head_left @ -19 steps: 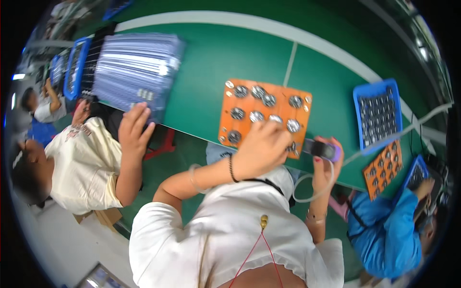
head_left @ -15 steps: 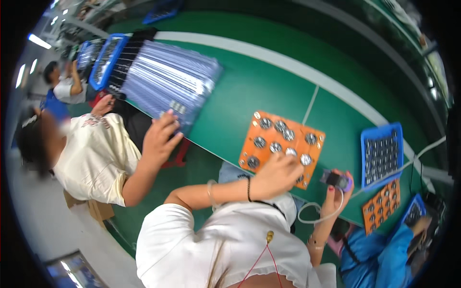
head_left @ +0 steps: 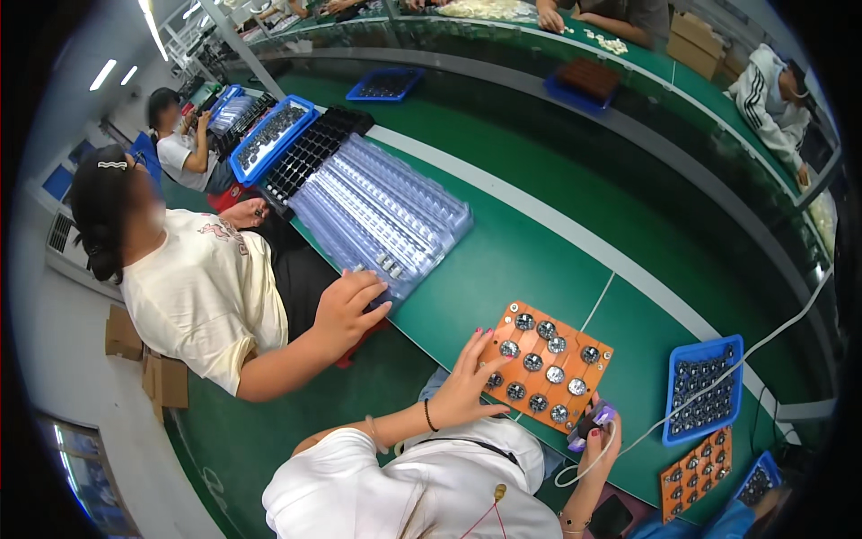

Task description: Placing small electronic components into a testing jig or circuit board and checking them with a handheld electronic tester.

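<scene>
An orange board (head_left: 568,359) carrying several round silver-and-black parts lies on the green bench in front of me. My left hand (head_left: 465,382) is at the board's left edge, fingers spread, with fingertips over or against its left side; nothing shows in its grasp. Close to the board's lower right corner, my right hand (head_left: 600,449) is closed around a small purple-and-black handheld device (head_left: 593,420). A white cable loops from the device over that hand. Part of the device is hidden by my fingers, so I cannot tell whether it touches the board.
A blue tray (head_left: 738,359) of dark round parts stands to the right, with a second orange board (head_left: 665,490) nearer me. At left, a person in a cream shirt (head_left: 193,296) reaches over clear plastic trays (head_left: 449,216). A white cable (head_left: 781,325) crosses the right side.
The view has shifted, showing more of the far side. My left hand has gone from closed over the board's parts to spread at its left edge. The device is closer to the board.
</scene>
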### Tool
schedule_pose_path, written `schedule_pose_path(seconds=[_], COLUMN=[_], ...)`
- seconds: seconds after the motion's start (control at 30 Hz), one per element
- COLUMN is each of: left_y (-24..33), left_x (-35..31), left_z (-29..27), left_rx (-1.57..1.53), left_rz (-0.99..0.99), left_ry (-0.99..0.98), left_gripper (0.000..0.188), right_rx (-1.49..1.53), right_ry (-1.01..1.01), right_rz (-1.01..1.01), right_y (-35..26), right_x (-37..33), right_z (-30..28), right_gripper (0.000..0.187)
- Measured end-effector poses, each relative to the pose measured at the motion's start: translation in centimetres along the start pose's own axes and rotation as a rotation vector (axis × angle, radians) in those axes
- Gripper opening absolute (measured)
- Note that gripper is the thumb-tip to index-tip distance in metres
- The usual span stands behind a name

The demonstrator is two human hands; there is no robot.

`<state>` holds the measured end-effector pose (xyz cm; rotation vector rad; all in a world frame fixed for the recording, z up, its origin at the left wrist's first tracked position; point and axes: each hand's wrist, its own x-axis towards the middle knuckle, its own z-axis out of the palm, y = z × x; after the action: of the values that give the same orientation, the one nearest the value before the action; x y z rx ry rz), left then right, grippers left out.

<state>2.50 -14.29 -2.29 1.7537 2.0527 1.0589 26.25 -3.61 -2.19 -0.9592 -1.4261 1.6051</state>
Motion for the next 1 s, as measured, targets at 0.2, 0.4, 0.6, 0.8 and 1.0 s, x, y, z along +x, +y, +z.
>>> schedule_pose_path(seconds=[0.2,0.4,0.6,0.8,1.0], left_y=[-0.7,-0.8,-1.6,-2.5,-3.0], left_x=[0.2,2.8,8.7,15.6,21.8], left_z=[1.1,2.8,5.1,5.8,6.8], left_rx=[-0.177,-0.173,-0.222,-0.276,-0.366], left_rz=[-0.030,-0.014,-0.041,-0.036,0.030], left_ry=[0.002,0.096,0.204,0.233,0.218], left_gripper=[0.087,0.086,0.089,0.093,0.098], right_rx=[0.090,0.080,0.111,0.518,-0.003], right_ry=[-0.017,0.017,0.261,0.572,0.977], right_rz=[0.055,-0.002,-0.212,-0.220,-0.165], right_y=[0.5,-0.5,0.6,-0.1,-1.4], right_x=[0.4,2.8,4.6,2.2,1.1], right_z=[-0.2,0.6,-1.3,-5.3,-7.6], right_gripper=[0.059,0.054,0.054,0.045,0.026])
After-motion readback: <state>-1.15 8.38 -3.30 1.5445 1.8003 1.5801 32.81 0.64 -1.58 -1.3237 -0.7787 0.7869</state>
